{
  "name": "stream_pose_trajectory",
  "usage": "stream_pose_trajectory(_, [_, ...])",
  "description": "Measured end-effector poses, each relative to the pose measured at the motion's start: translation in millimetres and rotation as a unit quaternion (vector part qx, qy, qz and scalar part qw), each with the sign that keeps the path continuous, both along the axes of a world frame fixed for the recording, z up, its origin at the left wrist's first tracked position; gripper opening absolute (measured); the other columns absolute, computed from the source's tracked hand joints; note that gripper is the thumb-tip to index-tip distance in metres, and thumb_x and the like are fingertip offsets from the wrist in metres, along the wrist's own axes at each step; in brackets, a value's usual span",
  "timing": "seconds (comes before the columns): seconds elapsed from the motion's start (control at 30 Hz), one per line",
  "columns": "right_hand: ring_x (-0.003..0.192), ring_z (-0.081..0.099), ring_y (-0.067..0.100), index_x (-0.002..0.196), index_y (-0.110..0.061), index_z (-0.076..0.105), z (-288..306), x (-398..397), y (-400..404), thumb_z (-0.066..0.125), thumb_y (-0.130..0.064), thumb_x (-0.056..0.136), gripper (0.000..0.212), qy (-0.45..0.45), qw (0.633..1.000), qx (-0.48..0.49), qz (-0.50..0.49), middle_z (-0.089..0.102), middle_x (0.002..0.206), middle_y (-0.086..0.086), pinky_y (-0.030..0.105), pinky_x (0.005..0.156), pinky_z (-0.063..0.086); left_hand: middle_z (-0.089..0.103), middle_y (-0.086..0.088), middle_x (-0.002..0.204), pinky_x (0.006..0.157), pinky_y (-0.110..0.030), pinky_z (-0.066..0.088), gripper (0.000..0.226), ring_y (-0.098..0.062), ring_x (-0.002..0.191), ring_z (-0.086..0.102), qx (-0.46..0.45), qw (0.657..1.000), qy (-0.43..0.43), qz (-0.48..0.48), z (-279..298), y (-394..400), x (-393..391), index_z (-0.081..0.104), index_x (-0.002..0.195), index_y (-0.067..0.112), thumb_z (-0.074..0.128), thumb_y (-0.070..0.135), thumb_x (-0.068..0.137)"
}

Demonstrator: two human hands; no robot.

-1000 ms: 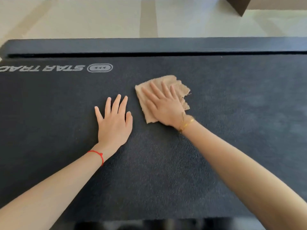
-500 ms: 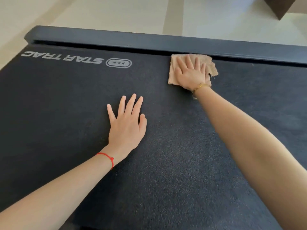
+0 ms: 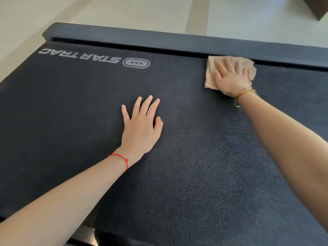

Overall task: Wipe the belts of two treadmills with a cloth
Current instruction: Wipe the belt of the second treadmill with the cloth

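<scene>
A dark textured treadmill belt [image 3: 195, 157] fills most of the view, with grey STAR TRAC lettering [image 3: 79, 55] at its far left. A tan cloth [image 3: 211, 75] lies flat at the belt's far edge, right beside the side rail. My right hand [image 3: 230, 77] presses on the cloth with straight, spread fingers and is blurred by motion. My left hand [image 3: 140, 128] rests flat on the bare belt near the middle, fingers straight, holding nothing.
A dark side rail [image 3: 177, 41] runs along the far edge of the belt. Beyond it lies pale tiled floor [image 3: 124, 13]. A brown object's corner [image 3: 317, 8] shows at the top right. The near rail edge [image 3: 83, 235] is at the bottom.
My right hand has pushed the cloth from the middle of the belt out to its far edge and a little to the right. My left hand stays planted on the belt.
</scene>
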State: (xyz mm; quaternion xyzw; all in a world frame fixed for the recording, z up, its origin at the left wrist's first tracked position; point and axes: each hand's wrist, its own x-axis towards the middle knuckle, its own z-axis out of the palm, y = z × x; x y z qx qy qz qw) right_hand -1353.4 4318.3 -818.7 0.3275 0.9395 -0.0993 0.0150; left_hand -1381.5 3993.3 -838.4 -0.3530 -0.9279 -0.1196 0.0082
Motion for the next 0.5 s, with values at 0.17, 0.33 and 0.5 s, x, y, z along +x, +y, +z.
stream_pose_trajectory(0.17, [0.152, -0.008, 0.033, 0.157, -0.042, 0.011, -6, 15, -40, 0.015, -0.052, 0.103, 0.055, 0.015, 0.999, -0.002, 0.029, 0.000, 0.167, -0.006, 0.052, 0.121, -0.008, 0.016, 0.007, 0.164, 0.118, -0.065, 0.005, 0.059, -0.019, 0.153, 0.005, -0.004, 1.000, -0.003, -0.001, 1, 1, 2, 0.020, 0.156, 0.029, 0.022, 0.039, 0.099])
stream_pose_trajectory(0.33, [0.153, -0.004, 0.030, 0.156, -0.045, 0.011, -14, 65, -104, 0.016, -0.053, 0.103, 0.054, 0.051, 0.977, 0.011, 0.205, 0.004, 0.166, -0.010, 0.050, 0.122, -0.004, 0.016, 0.008, 0.164, 0.118, -0.064, 0.005, 0.057, -0.019, 0.153, 0.005, -0.004, 1.000, 0.002, -0.001, 0, -1, 2, 0.020, 0.156, 0.028, 0.026, 0.037, 0.101])
stream_pose_trajectory(0.5, [0.152, -0.001, 0.031, 0.156, -0.042, 0.013, -9, 72, -57, 0.021, -0.051, 0.103, 0.054, 0.034, 0.986, 0.032, 0.162, 0.006, 0.166, -0.007, 0.054, 0.121, 0.002, 0.016, 0.007, 0.164, 0.119, -0.064, 0.004, 0.057, -0.019, 0.153, 0.005, -0.007, 1.000, 0.001, -0.007, 0, -2, 1, 0.019, 0.156, 0.029, 0.024, 0.038, 0.101])
